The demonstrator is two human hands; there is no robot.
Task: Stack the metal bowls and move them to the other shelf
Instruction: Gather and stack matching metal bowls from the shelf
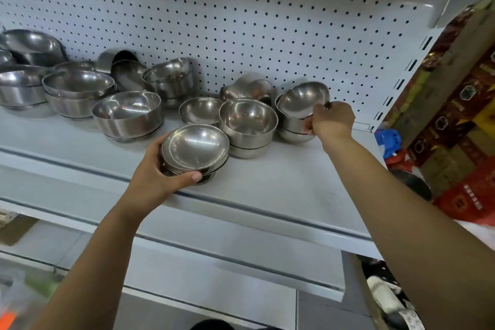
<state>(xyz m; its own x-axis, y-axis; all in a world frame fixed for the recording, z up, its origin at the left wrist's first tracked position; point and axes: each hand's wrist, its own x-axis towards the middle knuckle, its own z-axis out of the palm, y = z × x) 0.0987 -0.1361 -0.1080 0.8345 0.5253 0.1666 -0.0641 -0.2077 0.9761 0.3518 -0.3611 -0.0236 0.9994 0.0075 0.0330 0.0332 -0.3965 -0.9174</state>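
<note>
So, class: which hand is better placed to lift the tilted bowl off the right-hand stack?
Right. The right hand grips the tilted bowl at its rim; the left hand is busy holding its own stack near the shelf edge.

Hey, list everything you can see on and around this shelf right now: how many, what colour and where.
metal bowls: over a dozen, nested so no exact count, silver, spread along the shelf
front stack: one, silver shallow bowls, near the shelf's front edge
right stack: one, silver, rightmost on the shelf
shelf: one, pale grey, middle of view
pegboard panel: one, white with dark holes, behind the bowls
lower shelf: one, pale grey, beneath
boxes: several, red and brown, right of the shelving
left hand: one, grips the front stack
right hand: one, grips the right stack near its top
</note>
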